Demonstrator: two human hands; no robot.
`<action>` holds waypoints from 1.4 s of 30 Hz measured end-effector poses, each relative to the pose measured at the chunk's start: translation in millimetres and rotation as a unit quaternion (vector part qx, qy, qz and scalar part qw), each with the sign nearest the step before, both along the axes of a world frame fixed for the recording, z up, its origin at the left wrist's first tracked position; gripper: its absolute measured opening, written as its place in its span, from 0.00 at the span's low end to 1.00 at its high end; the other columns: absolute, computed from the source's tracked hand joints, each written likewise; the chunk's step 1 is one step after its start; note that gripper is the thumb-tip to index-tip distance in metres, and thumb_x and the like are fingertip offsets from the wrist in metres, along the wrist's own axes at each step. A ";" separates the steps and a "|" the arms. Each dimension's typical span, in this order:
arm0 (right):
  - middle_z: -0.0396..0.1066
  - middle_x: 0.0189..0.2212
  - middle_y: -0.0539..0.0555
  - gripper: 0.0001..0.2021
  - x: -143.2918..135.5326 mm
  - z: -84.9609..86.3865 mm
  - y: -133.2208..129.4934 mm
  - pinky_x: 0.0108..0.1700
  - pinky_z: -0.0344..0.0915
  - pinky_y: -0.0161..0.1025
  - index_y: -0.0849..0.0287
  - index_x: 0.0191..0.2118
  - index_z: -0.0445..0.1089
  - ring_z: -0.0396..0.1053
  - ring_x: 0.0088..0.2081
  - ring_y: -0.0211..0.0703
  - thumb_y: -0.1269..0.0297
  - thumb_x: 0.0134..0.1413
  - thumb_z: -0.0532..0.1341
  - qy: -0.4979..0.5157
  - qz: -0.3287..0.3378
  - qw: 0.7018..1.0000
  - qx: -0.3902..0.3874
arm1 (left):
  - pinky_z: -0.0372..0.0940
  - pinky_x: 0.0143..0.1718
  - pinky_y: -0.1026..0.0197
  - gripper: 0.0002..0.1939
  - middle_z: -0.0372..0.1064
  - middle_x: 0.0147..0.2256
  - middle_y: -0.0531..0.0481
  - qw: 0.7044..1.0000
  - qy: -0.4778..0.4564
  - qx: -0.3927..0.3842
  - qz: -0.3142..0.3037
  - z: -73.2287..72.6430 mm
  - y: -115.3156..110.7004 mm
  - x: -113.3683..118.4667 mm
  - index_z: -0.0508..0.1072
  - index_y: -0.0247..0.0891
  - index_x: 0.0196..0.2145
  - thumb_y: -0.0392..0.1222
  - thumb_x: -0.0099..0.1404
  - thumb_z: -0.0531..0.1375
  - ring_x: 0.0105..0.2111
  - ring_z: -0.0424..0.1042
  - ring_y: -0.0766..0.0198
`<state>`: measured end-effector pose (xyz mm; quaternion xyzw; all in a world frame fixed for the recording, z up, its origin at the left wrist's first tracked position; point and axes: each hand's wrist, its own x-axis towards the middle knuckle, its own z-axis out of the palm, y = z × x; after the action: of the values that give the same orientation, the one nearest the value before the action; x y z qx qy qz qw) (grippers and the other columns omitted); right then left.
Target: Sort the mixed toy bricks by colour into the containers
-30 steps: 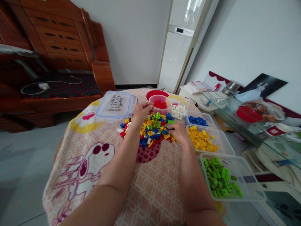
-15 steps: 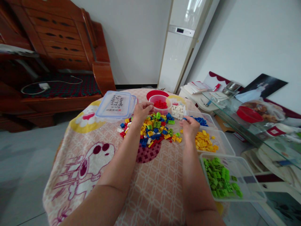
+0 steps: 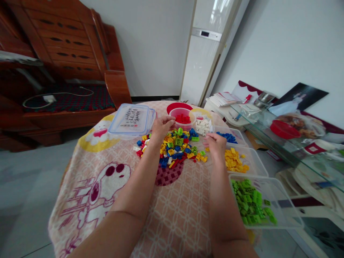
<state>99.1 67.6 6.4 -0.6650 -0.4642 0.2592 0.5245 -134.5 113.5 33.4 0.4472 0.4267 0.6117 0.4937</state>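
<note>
The pile (image 3: 177, 147) of bricks lies on the cloth (image 3: 177, 218), in the space between the two hands and a little nearer the left one. The left hand (image 3: 162, 128) is over the pile's far left part, its wrist crossing above some bricks, with fingertips just beside the round tub (image 3: 185, 127). Its thumb and fingers are drawn close together; whether a brick sits between them I cannot tell. The right hand (image 3: 216, 143) is just right of the pile, at the near left corner of the blue box (image 3: 242, 140) and partly in front of the yellow box (image 3: 258, 166). Its fingers are bent into a narrow shape, and I cannot tell whether they hold anything.

The pile is loose and mixed: small studded bricks in blue, yellow, red, lime green and white, tipped at all angles, with a few strays along its right edge. Beyond it, red bricks (image 3: 183, 118) fill the tub, with white bricks (image 3: 203, 126) heaped to its right. Plain blue, yellow and green bricks (image 3: 248, 202) lie in three clear boxes at the right.
</note>
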 end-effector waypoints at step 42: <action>0.77 0.27 0.56 0.25 4.9 5.5 -1.1 0.23 0.71 0.39 0.67 0.53 0.74 0.75 0.24 0.47 0.60 0.49 0.60 0.032 -0.086 0.995 0.023 | 0.73 0.36 0.61 0.09 0.76 0.28 0.49 1.000 -0.005 -0.003 0.001 0.1 -1.3 -1.0 0.79 0.33 0.34 0.38 0.54 0.65 0.28 0.75 0.66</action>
<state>104.0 66.5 11.9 -0.6820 -0.3938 0.2234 0.5744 -135.6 112.2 33.6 0.4422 0.4262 0.6132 0.4968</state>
